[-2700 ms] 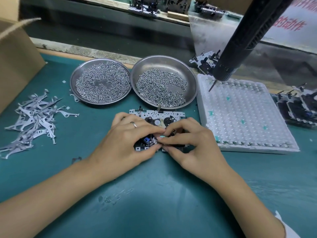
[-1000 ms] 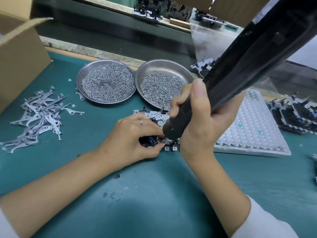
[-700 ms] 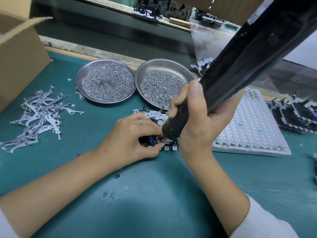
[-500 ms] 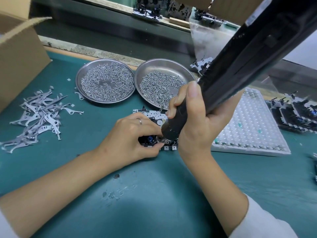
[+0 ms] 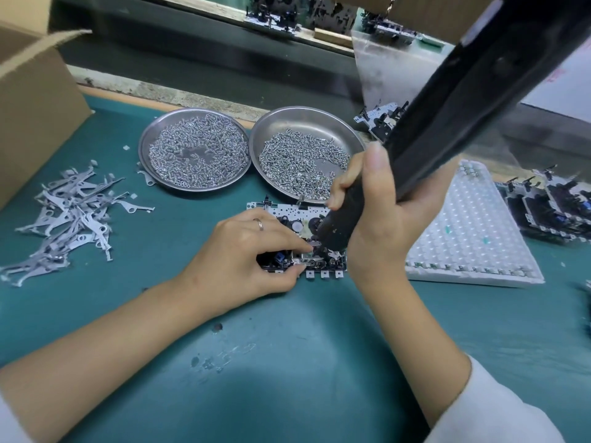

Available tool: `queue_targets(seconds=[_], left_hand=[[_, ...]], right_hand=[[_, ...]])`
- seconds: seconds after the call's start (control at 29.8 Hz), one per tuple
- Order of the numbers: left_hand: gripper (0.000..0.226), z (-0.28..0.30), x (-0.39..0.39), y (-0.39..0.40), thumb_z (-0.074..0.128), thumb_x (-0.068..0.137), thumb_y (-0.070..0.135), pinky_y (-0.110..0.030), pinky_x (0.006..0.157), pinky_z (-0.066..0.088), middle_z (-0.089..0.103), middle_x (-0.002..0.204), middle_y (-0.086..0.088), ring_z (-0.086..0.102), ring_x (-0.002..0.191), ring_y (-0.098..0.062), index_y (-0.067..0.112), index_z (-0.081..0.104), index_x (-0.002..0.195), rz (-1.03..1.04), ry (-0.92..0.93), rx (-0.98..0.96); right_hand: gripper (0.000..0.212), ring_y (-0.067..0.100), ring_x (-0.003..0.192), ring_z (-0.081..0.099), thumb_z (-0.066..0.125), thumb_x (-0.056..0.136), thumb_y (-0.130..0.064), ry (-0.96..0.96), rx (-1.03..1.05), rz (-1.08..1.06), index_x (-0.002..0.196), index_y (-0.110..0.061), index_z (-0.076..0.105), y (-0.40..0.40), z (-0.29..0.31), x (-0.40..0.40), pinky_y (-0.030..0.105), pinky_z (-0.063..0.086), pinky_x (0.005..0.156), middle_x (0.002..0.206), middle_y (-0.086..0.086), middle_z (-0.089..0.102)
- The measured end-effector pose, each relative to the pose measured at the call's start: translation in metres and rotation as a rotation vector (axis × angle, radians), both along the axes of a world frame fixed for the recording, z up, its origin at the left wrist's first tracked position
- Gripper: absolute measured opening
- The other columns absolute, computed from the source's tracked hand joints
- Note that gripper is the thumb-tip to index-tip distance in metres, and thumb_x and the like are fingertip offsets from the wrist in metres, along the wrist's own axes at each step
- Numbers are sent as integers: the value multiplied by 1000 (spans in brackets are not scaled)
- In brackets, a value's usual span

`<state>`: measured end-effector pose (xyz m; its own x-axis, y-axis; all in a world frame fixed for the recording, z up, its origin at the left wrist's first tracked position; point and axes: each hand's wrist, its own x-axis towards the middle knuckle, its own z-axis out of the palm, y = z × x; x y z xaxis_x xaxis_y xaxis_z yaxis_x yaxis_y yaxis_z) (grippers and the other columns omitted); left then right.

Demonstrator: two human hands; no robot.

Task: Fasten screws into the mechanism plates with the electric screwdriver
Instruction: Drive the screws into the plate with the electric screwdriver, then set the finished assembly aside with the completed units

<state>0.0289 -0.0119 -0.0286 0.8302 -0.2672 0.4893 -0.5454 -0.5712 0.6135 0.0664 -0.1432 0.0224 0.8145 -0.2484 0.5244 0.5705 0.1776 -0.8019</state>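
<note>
Gripping the electric screwdriver [image 5: 447, 107] low on its black barrel, the right hand [image 5: 380, 219] has its fingers and thumb wrapped round the dark nose end, with the tool slanting up toward the upper right of the frame. Its tip comes down on the mechanism plate [image 5: 297, 241], which lies flat on the green mat [image 5: 287, 362] at centre frame, just below the two steel dishes. The bit itself is hidden behind the hand, so whether it sits in a screw head cannot be told.

The left hand [image 5: 246, 254] rests on the plate's left half, thumb and forefinger pinched together at a small part near the driver tip — it looks to be steadying the plate and perhaps the screw.

The plate appears to be thin stamped metal carrying small black and blue parts: light, stiff, easy to skid on the mat under a slanted push. Holding it by the bare edges and pressing down flat seems safest, keeping clear of the little levers and tabs along its lower edge. The driver looks long and top-heavy, so a low grip near the nose gives best control.

Screws lie heaped in the right dish [image 5: 307, 123] and the left dish [image 5: 192, 148]; they are tiny, probably slippery, best pinched singly. A white dimpled tray [image 5: 473, 235] sits at right, and loose metal levers [image 5: 70, 215] lie scattered at left.
</note>
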Motion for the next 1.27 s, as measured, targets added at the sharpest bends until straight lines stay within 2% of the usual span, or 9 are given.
queue_targets(seconds=[0.1,0.27,0.44,0.5,0.6,0.67,0.77,0.84,1.27], left_hand=[[21,-1,-1,-1,77,66,15,-33,75,52,72,82,7,62,76,-20,14,77,88,10,1,4],[20,-1,-2,-1,76,68,17,-32,76,51,71,83,8,60,77,-18,14,77,88,16,5,6],[23,-3,-2,1,77,70,18,-27,82,48,71,85,6,59,79,-16,12,77,91,-12,16,1],[29,-2,-3,2,78,69,21,-24,86,46,71,88,5,60,82,-13,11,76,96,-19,50,-26],[28,1,-4,2,72,75,24,-16,86,45,71,92,5,61,85,-4,14,73,101,22,103,-156],[21,1,-3,3,63,83,25,-15,81,46,71,92,3,63,84,-4,20,70,102,111,135,-304],[16,0,-3,7,53,92,25,-10,73,46,69,93,1,64,82,0,28,67,100,237,180,-536],[19,-1,-3,9,47,96,25,-6,76,42,67,92,5,61,83,7,30,65,101,286,161,-560],[23,-6,-3,15,42,92,42,-3,77,40,67,93,7,58,81,5,38,63,101,252,140,-521]], right_hand=[[27,18,36,45,58,84,-20,-16,3,136,95,-15,34,-3,1,0,22,39,43,52,4,46],[28,16,37,46,58,84,-20,-4,5,130,99,-16,34,-5,3,-2,24,40,43,52,-2,47],[51,25,63,55,60,84,-23,6,-54,125,124,-10,31,-13,-1,-5,30,49,62,78,15,54],[51,14,82,54,55,86,-21,-25,-58,27,129,-10,29,-21,-7,-11,28,47,77,92,7,51],[21,0,82,49,52,90,-15,73,-102,-244,109,-20,44,-30,-27,-26,22,42,77,90,-11,48],[17,5,88,52,53,90,-23,157,-356,-163,107,-24,50,-25,-38,-38,25,42,80,95,-12,53],[42,28,115,50,51,89,-43,32,-1268,-41,124,-21,59,-13,-55,-50,40,41,97,125,7,55],[42,34,121,48,54,88,-50,1,-1559,-71,122,-26,62,-7,-53,-51,49,40,96,134,11,52],[25,22,104,65,62,78,-50,-105,-1656,-107,93,-33,71,-103,-48,-132,36,51,81,107,5,68]])
